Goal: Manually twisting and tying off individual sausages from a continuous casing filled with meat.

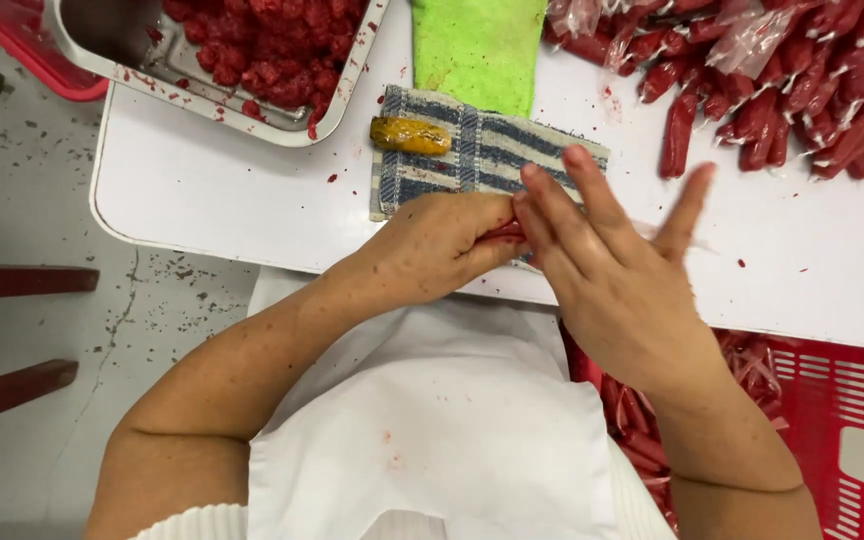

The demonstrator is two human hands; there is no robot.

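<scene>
Rolling a small red sausage piece between both hands is the work shown, done over the striped blue and white cloth near the front edge of the white table. The left hand is clenched around one end of the red piece, fingers curled so only a short red stretch shows between the two hands. The right hand lies flat and released, fingers spread and pressed against the piece rather than closed on it, so its grip holds nothing.

To do this well, I judge the left hand should keep a firm, steady pinch while the flat right palm rolls evenly, with light pressure so the filling is not squeezed out at the ends. Keeping the work over the cloth would catch smears and stop the piece sliding on the smooth table.

On the cloth's far left lies a yellow-brown lump, apart from the hands. Beyond it is a green cloth. A metal tray of loose red minced filling sits at the far left of the table, and a heap of finished red wrapped sausages lies at the far right. A red crate stands below the table edge by the right arm, and a white apron covers the lap
</scene>
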